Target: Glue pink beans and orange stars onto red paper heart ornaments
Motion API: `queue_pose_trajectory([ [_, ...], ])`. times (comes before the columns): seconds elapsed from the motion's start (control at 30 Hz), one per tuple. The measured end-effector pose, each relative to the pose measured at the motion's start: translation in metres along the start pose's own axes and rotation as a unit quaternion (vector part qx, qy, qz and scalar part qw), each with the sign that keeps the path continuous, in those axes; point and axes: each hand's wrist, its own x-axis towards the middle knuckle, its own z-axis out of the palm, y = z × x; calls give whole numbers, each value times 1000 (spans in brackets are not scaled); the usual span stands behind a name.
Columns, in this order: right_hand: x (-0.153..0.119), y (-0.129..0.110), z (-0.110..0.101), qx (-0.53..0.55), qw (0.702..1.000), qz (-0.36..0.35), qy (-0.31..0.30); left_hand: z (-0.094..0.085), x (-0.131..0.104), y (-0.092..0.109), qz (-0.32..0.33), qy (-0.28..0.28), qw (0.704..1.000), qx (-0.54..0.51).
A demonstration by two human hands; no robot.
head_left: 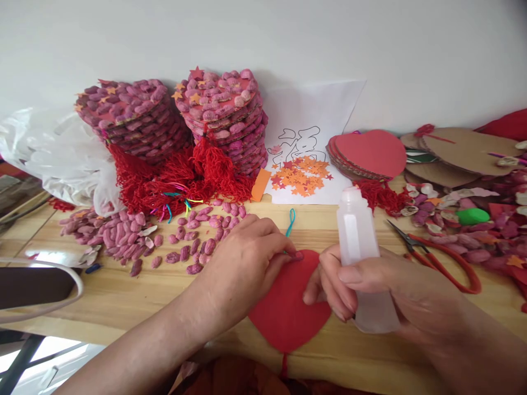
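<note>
A red heart-shaped card point(288, 307) lies on the wooden table, with a teal loop point(291, 222) at its top and a red cord at its lower tip. My left hand point(251, 258) pinches a pink-dyed peanut point(297, 255) against the heart's upper edge. A translucent white squeeze bottle point(358, 236) is upright in my right hand point(358, 280), its fingers wrapped round it, fingertips by the heart's right side. Loose pink peanuts point(123, 233) are spread to the left of my left hand.
Two stacks of peanut-covered hearts point(230, 120) with red tassels stand at the back. Orange stars point(302, 175) lie on white paper. Orange-handled scissors point(448, 263), plain red hearts point(374, 153), cardboard and shells are at right. A plastic bag point(61, 153) sits at left.
</note>
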Motion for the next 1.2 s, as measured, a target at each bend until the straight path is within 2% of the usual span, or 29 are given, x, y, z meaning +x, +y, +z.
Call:
queue_pose_trajectory([
  [0.3,3,6,-4,-16,1000,-7,6,7,1,-7,33,24,999,-3],
  [0.87,0,3,0,-31,999,-2,24,15,1,-12,70,29,997,35],
  [1.2,1,6,-1,-26,999,6,20,11,0,-3,66,-10,993,94],
])
